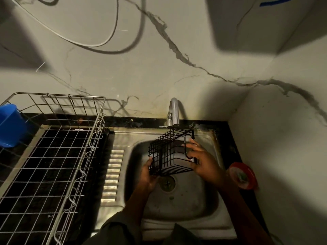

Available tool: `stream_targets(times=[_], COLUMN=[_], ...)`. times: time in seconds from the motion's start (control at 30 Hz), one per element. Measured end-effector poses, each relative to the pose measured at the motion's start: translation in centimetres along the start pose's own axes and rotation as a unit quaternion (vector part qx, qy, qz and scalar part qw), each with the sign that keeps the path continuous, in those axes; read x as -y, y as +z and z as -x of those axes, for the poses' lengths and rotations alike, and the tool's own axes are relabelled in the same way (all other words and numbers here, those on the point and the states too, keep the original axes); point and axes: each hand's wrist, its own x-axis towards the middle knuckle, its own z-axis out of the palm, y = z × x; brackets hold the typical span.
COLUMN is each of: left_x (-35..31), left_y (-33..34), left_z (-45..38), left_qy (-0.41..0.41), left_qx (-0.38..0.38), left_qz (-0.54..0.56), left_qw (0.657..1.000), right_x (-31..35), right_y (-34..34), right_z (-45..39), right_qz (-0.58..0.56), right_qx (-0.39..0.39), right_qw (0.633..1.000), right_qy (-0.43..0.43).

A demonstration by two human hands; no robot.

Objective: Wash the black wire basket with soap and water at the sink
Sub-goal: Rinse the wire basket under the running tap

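The black wire basket point(170, 153) is held over the steel sink point(184, 206), tilted on its side just below the tap point(173, 113), w/ the drain point(166, 183) directly beneath. No water stream can be made out at the spout; lighting is dim, so running or not can't be told.

Left hand point(147, 175) is cupped under the basket's near-left lower corner, fingers curled up against the wire, closed on it from below. Right hand point(201, 161) is spread over the right end, fingers wrapped around the frame near a looped hook/handle wire; thumb position not clear. Both hands are thus gripping the basket, one at each end.

Handling, as judged: the basket is prob. light & stiff, being thin coated wire in an open grid, so little flex is expected and no real weight. Once soaped, the coated wire is likely to be slippery, and thin rods give small contact area. Hold is best taken at the thicker rim wires or corners, fingers hooked through the grid rather than pinched on a single rod. Not fragile, though the hook loops could be bent if squeezed hard.

A pale block-like shape is seen through the mesh at the far right end; whether it's inside the basket or part of the sink behind can't be told.

Elsewhere: a metal dish rack point(53, 156) at left, a blue bucket point(9, 125) far left, a red-rimmed container point(242, 175) on the counter at right.
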Motion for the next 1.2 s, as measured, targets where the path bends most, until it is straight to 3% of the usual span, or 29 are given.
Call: stream_targets(times=[0.13, 0.37, 0.47, 0.57, 0.8, 0.9, 1.07, 1.2], left_x=[0.5, 0.6, 1.1, 1.5, 1.9, 1.0, -1.1, -1.9], left_y=[1.2, 2.0, 1.8, 1.5, 0.0, 0.9, 3.4, 5.7], left_z=[0.3, 0.8, 0.9, 1.0, -0.8, 1.3, 3.0, 2.5], left_qy=[0.073, 0.086, 0.095, 0.096, 0.171, 0.164, 0.079, 0.051], left_qx=[0.016, 0.012, -0.006, -0.011, -0.012, -0.001, 0.042, 0.031], left_qz=[-0.056, -0.103, -0.095, -0.106, -0.183, -0.165, -0.093, -0.138], left_qw=[0.996, 0.991, 0.991, 0.990, 0.968, 0.973, 0.992, 0.989], right_x=[-1.8, -2.9, -2.3, -1.1, -1.2, -2.5, -3.1, -3.7], right_y=[-0.8, -1.5, -1.2, -0.6, -1.0, -1.3, -2.2, -3.8], right_z=[2.0, 3.2, 2.7, 1.5, 1.5, 2.6, 3.7, 4.1], right_qz=[-0.019, -0.116, -0.190, -0.194, -0.245, -0.243, -0.216, -0.200], right_qx=[-0.049, -0.100, -0.129, -0.162, -0.105, -0.097, -0.085, -0.053], right_qw=[0.996, 0.976, 0.948, 0.930, 0.933, 0.937, 0.949, 0.957], right_qy=[0.073, 0.154, 0.221, 0.267, 0.240, 0.230, 0.214, 0.203])
